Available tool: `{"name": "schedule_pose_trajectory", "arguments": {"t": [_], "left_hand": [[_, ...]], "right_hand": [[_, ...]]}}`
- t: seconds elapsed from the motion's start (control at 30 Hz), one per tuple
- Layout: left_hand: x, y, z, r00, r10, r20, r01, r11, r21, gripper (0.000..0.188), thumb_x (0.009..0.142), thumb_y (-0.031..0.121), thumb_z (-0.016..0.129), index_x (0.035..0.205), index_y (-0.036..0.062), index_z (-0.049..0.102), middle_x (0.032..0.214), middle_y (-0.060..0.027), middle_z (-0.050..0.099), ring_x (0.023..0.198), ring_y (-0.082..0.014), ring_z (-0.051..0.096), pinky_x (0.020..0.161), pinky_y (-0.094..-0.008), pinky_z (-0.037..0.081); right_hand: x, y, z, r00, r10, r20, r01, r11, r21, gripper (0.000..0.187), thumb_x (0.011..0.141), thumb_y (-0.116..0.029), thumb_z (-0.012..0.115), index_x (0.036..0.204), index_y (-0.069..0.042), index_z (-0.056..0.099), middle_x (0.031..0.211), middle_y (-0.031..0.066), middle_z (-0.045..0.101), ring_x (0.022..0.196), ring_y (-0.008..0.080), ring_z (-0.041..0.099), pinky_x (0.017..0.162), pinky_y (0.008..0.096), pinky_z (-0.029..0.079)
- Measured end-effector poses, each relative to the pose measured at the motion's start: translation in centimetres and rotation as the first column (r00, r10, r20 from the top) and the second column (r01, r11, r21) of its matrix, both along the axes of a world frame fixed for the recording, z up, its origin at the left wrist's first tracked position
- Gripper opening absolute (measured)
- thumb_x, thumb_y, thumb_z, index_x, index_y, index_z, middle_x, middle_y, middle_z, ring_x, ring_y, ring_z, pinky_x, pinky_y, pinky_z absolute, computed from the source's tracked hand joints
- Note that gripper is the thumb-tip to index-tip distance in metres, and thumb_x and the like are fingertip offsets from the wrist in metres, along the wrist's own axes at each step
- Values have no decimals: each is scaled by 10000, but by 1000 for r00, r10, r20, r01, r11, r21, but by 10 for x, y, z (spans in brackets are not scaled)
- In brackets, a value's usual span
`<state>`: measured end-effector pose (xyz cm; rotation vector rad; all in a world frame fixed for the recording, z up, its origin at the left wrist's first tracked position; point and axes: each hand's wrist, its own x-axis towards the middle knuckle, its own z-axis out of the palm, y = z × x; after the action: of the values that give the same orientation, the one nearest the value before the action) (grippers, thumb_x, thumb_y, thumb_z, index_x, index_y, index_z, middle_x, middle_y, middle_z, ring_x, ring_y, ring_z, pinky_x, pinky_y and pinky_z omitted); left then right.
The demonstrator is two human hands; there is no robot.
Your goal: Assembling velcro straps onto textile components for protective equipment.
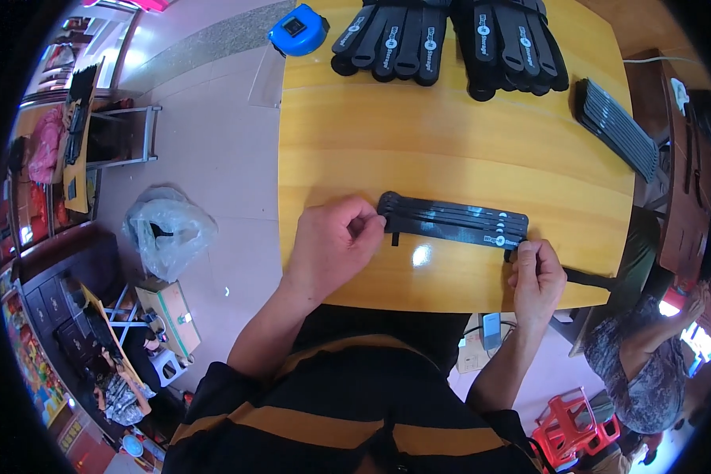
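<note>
A small stack of flat black straps (450, 221) with pale printing lies across the near part of the yellow wooden table (450, 134), its layers fanned slightly. At the stack's left end, my left hand (332, 243) is closed, thumb and forefinger pinching the rounded tips. My right hand (537, 278) grips the lower right corner between thumb and fingers. Short dark tabs stick out below the stack near both ends. Another black strip (591, 279) runs from beside my right hand to the table's right edge; whether it joins the stack I cannot tell.
Two bound bundles of black straps (391, 43) (517, 39) lie at the far edge, beside a blue tape measure (299, 30). Another strap stack (616, 130) sits at right. A plastic bag (168, 233) is on the floor. People (640, 367) sit right and lower left, near red stools (567, 433).
</note>
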<state>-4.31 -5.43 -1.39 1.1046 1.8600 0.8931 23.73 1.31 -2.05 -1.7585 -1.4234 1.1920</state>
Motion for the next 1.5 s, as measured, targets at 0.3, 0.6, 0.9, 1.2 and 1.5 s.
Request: {"name": "schedule_pose_trajectory", "arguments": {"t": [0.3, 0.6, 0.9, 1.2, 1.5], "left_hand": [[-1, -1, -3, 999, -15, -46, 16, 1000, 24, 122, 881, 13, 699, 778, -1, 635, 585, -12, 592, 534, -24, 524, 485, -223, 391], [0, 5, -1, 997, -27, -68, 29, 999, 22, 143, 880, 34, 700, 759, -3, 632, 577, -20, 594, 528, -35, 521, 483, -233, 392], [0, 6, -1, 993, -32, -109, 36, 999, 32, 160, 871, 25, 708, 744, 7, 613, 560, -27, 575, 511, -41, 508, 473, -245, 383], [-2, 4, -2, 993, -32, -111, 36, 999, 37, 151, 875, 36, 711, 757, 15, 620, 570, -37, 584, 508, -58, 516, 477, -254, 392], [-1, 3, -3, 990, -35, -135, 44, 997, 61, 144, 856, 50, 722, 762, 24, 616, 569, -67, 582, 488, -112, 528, 479, -286, 406]], "right_hand": [[-5, -1, 1, 1000, 13, 28, -14, 1000, 15, 240, 1028, -164, 616, 831, -28, 616, 609, -31, 525, 516, 36, 465, 473, 224, 358], [-5, -1, 2, 999, -10, 31, 10, 1000, 14, 244, 1028, -155, 610, 819, -29, 608, 602, -45, 495, 515, 24, 429, 466, 223, 333], [-5, -1, 0, 999, -3, 51, 1, 1000, 30, 248, 1026, -158, 612, 817, -26, 604, 600, -39, 500, 516, 28, 439, 468, 224, 350], [0, -1, -4, 998, 18, 53, -19, 1000, 5, 243, 1032, -216, 614, 877, -32, 645, 661, -34, 544, 534, 24, 459, 483, 197, 365], [-1, -2, -5, 1000, 16, 25, -16, 1000, 9, 232, 1028, -217, 625, 889, -33, 655, 658, -35, 538, 533, 25, 455, 482, 196, 370]]}}
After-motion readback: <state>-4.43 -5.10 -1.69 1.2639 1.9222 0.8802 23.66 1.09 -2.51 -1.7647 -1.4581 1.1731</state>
